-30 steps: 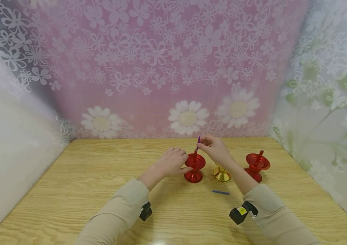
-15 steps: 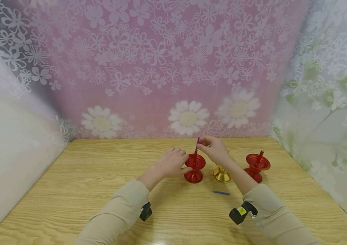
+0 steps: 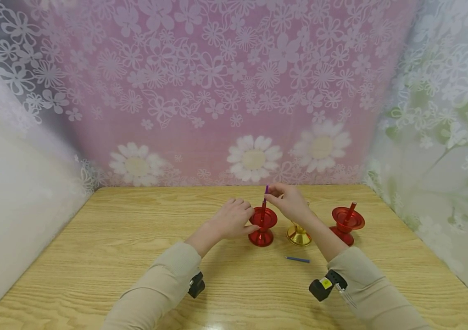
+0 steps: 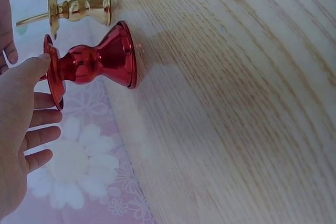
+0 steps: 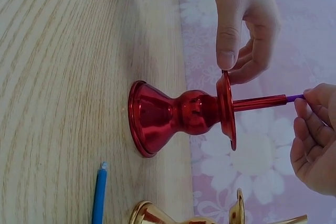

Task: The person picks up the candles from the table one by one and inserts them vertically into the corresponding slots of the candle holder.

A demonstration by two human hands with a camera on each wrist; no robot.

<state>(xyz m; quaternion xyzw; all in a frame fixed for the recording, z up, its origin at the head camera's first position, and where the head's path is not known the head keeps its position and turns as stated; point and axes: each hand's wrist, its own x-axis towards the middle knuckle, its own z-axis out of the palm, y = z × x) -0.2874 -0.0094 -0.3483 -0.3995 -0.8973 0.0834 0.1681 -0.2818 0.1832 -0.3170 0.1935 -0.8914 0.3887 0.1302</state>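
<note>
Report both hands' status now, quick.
Left hand: closed, pinching the rim of the leftmost red candle holder.
Right hand: closed, pinching the purple candle at the top of that holder's stem.

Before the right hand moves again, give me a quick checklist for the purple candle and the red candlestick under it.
1. Right hand pinching the purple candle: ok.
2. Left hand holding the red candlestick by its dish rim: ok.
3. Candlestick upright, base on the table: ok.
4. Candle's lower end at the top of the stem: ok.
5. Candle fully seated: cannot tell; its lower end is hidden.
6. Blue candle lying apart from the candlestick: ok.
</note>
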